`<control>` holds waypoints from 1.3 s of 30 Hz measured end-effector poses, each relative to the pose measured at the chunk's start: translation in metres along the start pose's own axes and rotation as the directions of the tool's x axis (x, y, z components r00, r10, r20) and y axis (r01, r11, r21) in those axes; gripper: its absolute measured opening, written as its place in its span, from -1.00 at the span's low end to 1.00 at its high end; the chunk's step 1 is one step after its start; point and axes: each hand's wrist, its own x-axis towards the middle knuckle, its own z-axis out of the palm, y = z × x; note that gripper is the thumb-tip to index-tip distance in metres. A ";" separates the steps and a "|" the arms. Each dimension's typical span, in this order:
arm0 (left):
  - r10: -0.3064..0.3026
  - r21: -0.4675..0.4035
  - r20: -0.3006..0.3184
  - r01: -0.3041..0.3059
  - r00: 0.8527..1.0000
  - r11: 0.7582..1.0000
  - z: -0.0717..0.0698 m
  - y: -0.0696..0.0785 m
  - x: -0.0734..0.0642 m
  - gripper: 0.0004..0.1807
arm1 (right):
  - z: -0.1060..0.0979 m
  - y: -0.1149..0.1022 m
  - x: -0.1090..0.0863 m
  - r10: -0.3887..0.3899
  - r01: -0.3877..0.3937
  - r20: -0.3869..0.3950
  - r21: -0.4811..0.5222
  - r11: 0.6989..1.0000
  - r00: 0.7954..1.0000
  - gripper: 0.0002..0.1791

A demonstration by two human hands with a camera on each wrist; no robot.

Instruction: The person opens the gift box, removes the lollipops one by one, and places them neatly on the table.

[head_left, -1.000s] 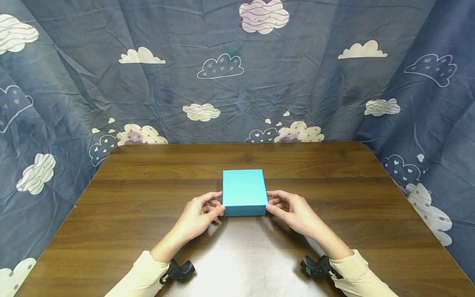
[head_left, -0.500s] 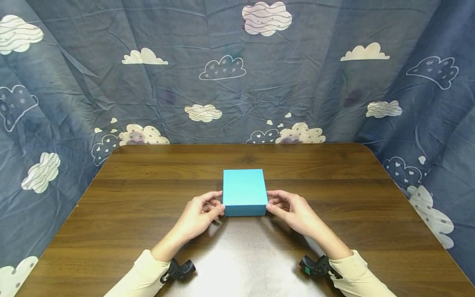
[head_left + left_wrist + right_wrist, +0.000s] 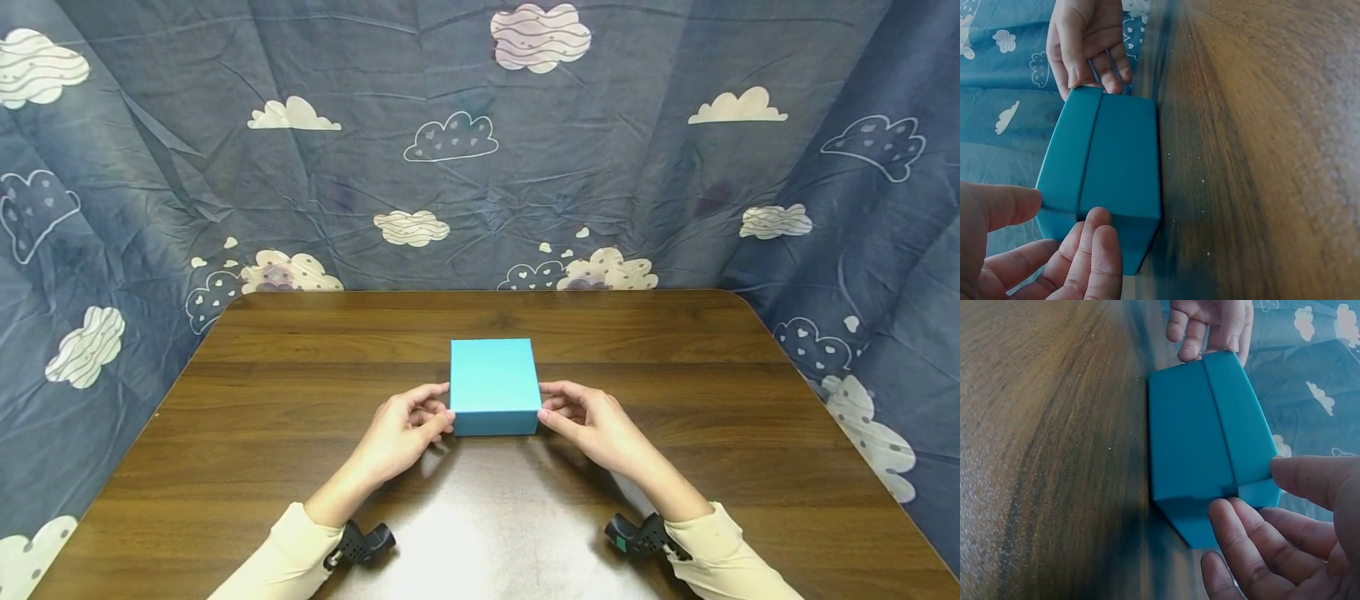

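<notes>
A blue lidded box sits on the wooden table, lid side up. My left hand pinches the lid at its left side, thumb by the near corner. On the opposite side my right hand holds the lid in the same way. A seam between the lid and the box's lower part shows in the left wrist view. Seen from the right wrist, the fingertips lie at the lid's lower edge. What is inside the box is hidden.
The brown table extends around the box on all sides. Behind it hangs a blue curtain printed with clouds. Black wrist cameras are strapped at both sleeves, above the table's bright near part.
The lid's top and both hands have risen very slightly in the last half second, while the box's bottom edge hardly shifts. Earlier, the head view tilted a little.
</notes>
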 end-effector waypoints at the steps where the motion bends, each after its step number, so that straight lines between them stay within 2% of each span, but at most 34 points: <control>1: -0.005 -0.003 -0.003 0.005 1.000 1.000 0.000 0.001 0.000 -0.49 | 0.000 0.000 0.000 -0.001 0.001 0.001 0.000 1.000 1.000 -0.58; 8: -0.017 -0.026 -0.016 0.017 1.000 1.000 -0.001 0.003 0.000 -0.49 | -0.003 -0.006 0.002 -0.013 0.013 0.001 0.001 1.000 1.000 -0.57; 23: 0.017 -0.013 -0.022 -0.017 1.000 1.000 -0.007 0.013 0.004 -0.49 | -0.010 -0.015 0.005 -0.018 0.017 -0.024 -0.006 1.000 1.000 -0.56; 39: 0.023 -0.009 -0.047 -0.023 0.999 1.000 -0.015 0.021 0.002 -0.50 | -0.012 -0.022 0.009 -0.033 0.033 -0.033 -0.008 0.999 0.999 -0.56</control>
